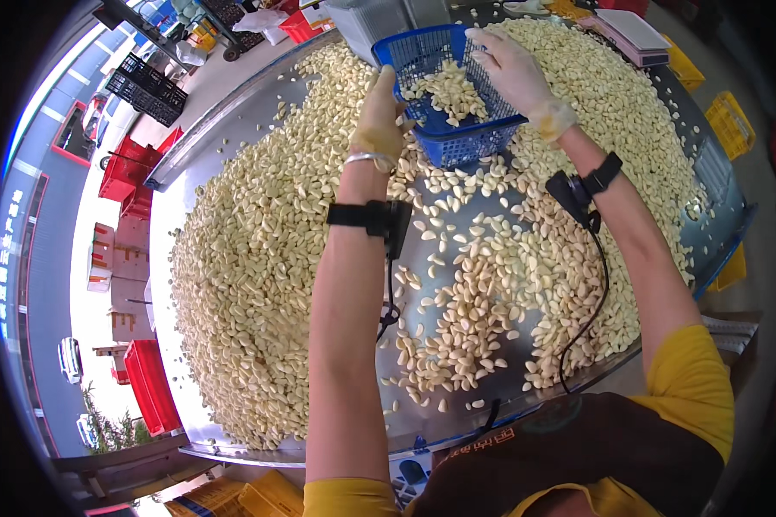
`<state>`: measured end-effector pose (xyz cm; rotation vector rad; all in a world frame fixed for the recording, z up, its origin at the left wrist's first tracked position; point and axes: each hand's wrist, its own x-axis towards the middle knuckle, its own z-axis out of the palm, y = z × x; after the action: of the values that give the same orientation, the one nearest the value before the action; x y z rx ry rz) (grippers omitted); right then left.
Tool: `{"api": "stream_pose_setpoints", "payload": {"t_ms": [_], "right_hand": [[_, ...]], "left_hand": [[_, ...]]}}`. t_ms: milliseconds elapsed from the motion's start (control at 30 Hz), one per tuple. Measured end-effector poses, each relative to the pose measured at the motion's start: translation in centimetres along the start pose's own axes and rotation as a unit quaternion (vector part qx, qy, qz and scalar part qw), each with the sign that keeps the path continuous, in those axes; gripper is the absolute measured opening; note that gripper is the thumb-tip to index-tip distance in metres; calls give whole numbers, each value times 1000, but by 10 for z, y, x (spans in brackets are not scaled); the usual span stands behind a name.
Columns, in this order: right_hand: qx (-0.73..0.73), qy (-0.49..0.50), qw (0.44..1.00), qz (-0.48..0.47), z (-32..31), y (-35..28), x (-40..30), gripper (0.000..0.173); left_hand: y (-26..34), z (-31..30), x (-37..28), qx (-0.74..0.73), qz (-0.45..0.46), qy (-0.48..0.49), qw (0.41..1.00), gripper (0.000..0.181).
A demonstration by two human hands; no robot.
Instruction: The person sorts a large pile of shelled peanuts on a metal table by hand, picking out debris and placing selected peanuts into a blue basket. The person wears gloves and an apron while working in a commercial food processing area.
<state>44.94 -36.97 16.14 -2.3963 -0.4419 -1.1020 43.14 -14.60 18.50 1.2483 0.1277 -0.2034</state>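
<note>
A blue plastic mesh basket (pixel 472 145) stands at the far middle of a metal table (pixel 410 420), with a small heap of peeled garlic cloves (pixel 452 94) inside. My left hand (pixel 376 119), in a thin glove, grips the basket's left side near the rim. On the opposite side my gloved right hand (pixel 516 71) holds the right rim, fingers stretched along it. Large piles of peeled garlic cloves lie to the left (pixel 252 278) and to the right (pixel 582 97) of my arms. Smaller loose clusters (pixel 472 316) spread between my forearms.
A digital scale (pixel 630 35) sits at the far right of the table. Behind the basket is a grey plastic container (pixel 375 26). Yellow crates (pixel 729 126) stand beyond the right edge, red crates (pixel 152 388) beyond the left. Cables hang from both wrist straps.
</note>
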Motion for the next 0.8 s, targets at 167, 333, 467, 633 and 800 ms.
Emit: {"api": "stream_pose_setpoints", "payload": {"t_ms": [167, 333, 467, 633, 800], "right_hand": [[276, -288, 913, -86, 69, -135, -96, 28], [105, -190, 971, 96, 194, -97, -75, 49], [-55, -433, 895, 88, 212, -124, -78, 69], [-29, -567, 821, -54, 95, -124, -153, 72], [-70, -581, 810, -44, -28, -127, -239, 74]], "left_hand": [[-104, -199, 29, 409, 124, 130, 894, 45], [-141, -146, 61, 741, 207, 54, 637, 67], [-148, -194, 24, 755, 151, -5, 638, 84], [-203, -175, -101, 756, 128, -98, 635, 86], [-217, -137, -237, 686, 112, -205, 690, 87]]}}
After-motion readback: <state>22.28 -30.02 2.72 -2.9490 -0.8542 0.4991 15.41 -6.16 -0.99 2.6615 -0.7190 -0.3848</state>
